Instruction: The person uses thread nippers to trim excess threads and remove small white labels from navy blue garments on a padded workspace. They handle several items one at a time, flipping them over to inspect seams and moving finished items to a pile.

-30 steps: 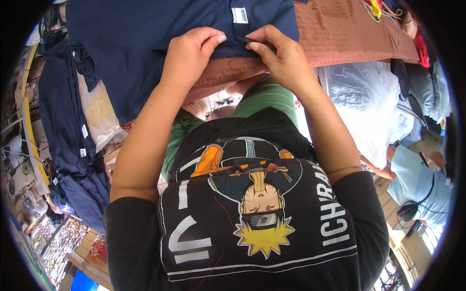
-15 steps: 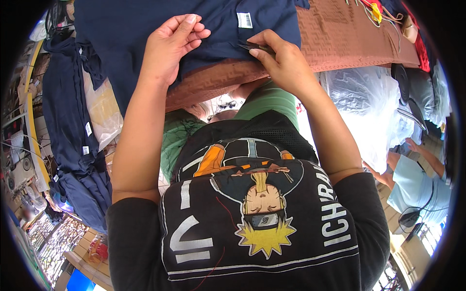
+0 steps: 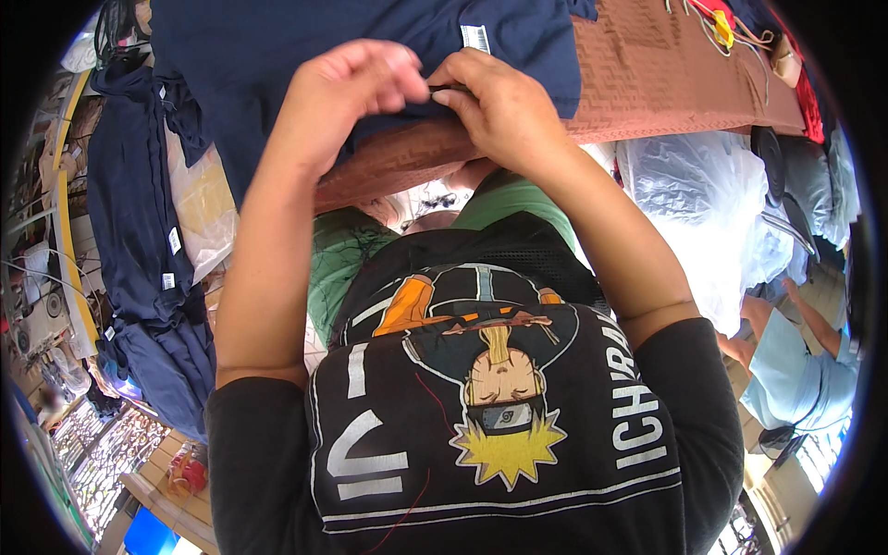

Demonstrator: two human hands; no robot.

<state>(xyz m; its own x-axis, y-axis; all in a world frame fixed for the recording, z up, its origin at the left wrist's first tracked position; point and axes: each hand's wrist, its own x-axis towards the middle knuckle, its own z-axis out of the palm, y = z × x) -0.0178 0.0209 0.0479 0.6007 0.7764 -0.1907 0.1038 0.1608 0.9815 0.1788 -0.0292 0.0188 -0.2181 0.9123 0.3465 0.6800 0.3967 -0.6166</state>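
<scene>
A dark navy garment (image 3: pixel 240 65) lies spread over the brown cloth-covered table in front of me, with a white printed label (image 3: pixel 475 38) on it. My right hand (image 3: pixel 504 102) is closed around small black thread snips (image 3: pixel 437 89), mostly hidden by the fingers; only a dark tip shows. Close beside it, over the garment's near edge, is my left hand (image 3: pixel 356 83). Its fingers are bent and smeared by motion, so whether they pinch anything cannot be made out.
The brown patterned table cover (image 3: pixel 666 74) stretches right, toward cords and a yellow piece (image 3: pixel 721 32). More navy garments (image 3: pixel 134 194) hang at the left by a clear plastic bag (image 3: pixel 199 199). White plastic bags (image 3: pixel 694 203) are at the right, with a person in light blue (image 3: pixel 805 365) beyond.
My right hand has moved left with the thread snips, close to my left hand. The left hand has shifted slightly right and down, its fingers now blurred.
</scene>
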